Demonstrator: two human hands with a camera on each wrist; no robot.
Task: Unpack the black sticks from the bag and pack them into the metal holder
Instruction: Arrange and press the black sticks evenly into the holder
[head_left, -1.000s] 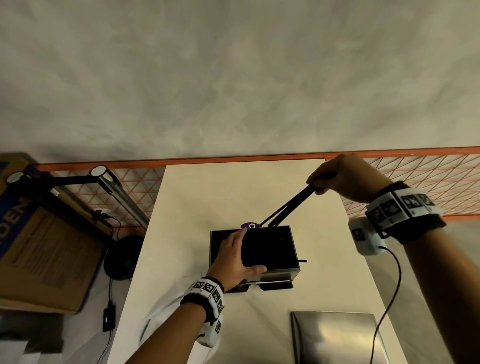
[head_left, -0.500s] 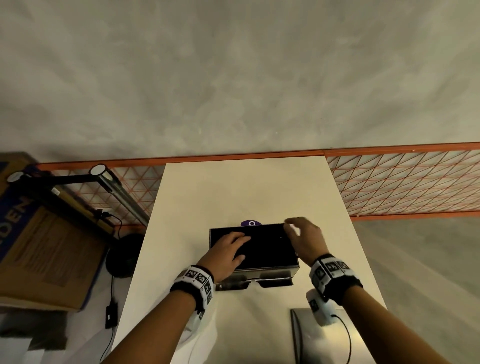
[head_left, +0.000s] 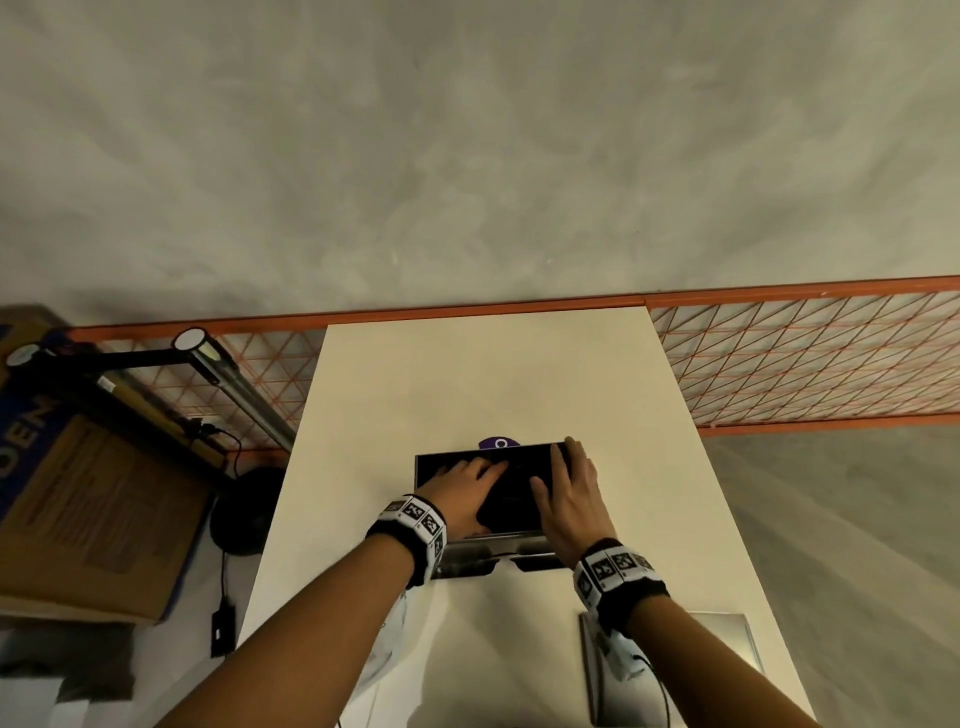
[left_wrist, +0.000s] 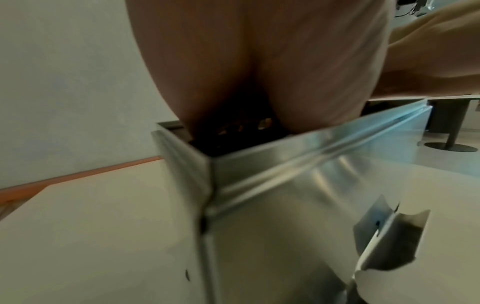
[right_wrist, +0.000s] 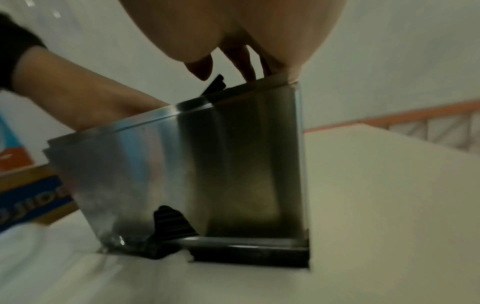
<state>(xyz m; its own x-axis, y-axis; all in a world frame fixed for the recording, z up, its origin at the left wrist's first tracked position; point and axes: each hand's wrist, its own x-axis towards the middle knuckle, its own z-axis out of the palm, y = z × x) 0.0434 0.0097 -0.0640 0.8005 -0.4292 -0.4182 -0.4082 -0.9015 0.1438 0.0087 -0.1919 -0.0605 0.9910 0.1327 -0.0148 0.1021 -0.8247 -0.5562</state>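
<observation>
A shiny metal holder (head_left: 496, 543) stands on the white table, its open top dark with black sticks (head_left: 511, 501). My left hand (head_left: 465, 483) lies flat on the sticks in the left half of the opening, fingers straight. My right hand (head_left: 566, 486) lies over the right half, fingertips at the far rim and thumb spread. The left wrist view shows stick ends (left_wrist: 233, 139) under my palm (left_wrist: 259, 61), inside the holder (left_wrist: 259, 181). In the right wrist view one stick end (right_wrist: 214, 85) pokes above the holder's rim (right_wrist: 233, 164) below my fingers (right_wrist: 244, 65).
A clear plastic bag (head_left: 387, 660) lies under my left forearm. A flat metal plate (head_left: 727, 649) lies at the near right of the table (head_left: 467, 374). A purple tag (head_left: 498, 442) shows behind the holder. An orange mesh fence, a lamp and cardboard boxes are beyond the table.
My right hand came down from the far right, where it held a bundle of black sticks, and now rests on the holder without them. My left hand slid forward over the opening.
</observation>
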